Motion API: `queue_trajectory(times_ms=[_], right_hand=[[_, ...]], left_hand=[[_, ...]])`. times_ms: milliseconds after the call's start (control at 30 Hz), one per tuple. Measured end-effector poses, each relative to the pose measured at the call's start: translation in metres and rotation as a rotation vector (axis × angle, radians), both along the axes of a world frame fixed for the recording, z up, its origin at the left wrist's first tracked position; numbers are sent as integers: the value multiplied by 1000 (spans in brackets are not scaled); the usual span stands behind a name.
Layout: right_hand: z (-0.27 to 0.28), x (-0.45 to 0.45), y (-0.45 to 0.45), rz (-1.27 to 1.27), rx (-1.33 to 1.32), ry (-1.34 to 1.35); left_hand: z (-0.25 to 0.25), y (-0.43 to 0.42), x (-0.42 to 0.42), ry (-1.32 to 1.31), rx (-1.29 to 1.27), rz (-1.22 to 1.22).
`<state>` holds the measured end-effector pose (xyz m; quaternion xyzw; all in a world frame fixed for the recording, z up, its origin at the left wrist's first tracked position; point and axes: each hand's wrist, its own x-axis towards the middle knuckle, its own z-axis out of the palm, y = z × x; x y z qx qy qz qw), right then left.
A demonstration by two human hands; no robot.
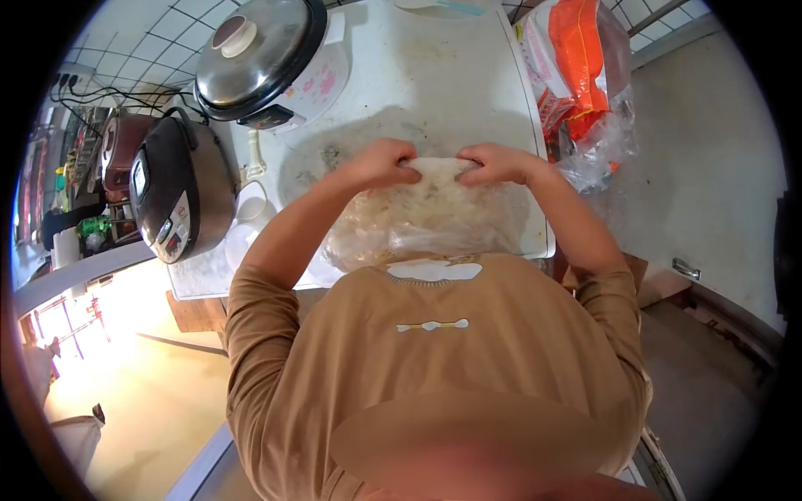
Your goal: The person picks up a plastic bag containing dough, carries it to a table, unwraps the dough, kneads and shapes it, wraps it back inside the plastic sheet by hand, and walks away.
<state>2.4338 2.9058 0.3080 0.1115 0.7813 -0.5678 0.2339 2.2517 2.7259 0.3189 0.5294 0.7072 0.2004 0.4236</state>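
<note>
1. Both our hands are closed at the far edge of a clear plastic bag (pixel 418 238). The left hand (pixel 384 163) pinches the left end, thumb inward; the right hand (pixel 499 163) mirrors it on the right, with pale material showing between them.

2. The bag lies between the grip and our body, on the white table (pixel 472 63). Holding both ends seems to keep that edge spread and level; resting the rest on the table probably takes its weight.

3. Inside the bag is something pale and lumpy; we cannot tell what.

4. Beyond the grip, to the left, stands a large floral pot (pixel 322 88) under a domed steel lid (pixel 255 52). Its contents are hidden.

5. Farther left, a dark cooker (pixel 185 188) sits with its lid down, contents unseen. A pale cup (pixel 251 202) is between it and our left forearm.

6. Right of the grip, at the table's edge, is an orange-and-white package (pixel 578 58) with crumpled clear plastic (pixel 595 154) beside it.
</note>
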Motion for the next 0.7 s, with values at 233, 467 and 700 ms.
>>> queue_trajectory(times_ms=[233, 467, 700], right_hand=[[-18, -18, -12, -72, -71, 35], [-12, -31, -20, 20, 266, 81], [-7, -24, -25, -70, 154, 95]], left_hand=[[-20, -2, -3, -89, 47, 53], [-7, -2, -20, -195, -57, -112], [-14, 12, -9, -296, -160, -44]])
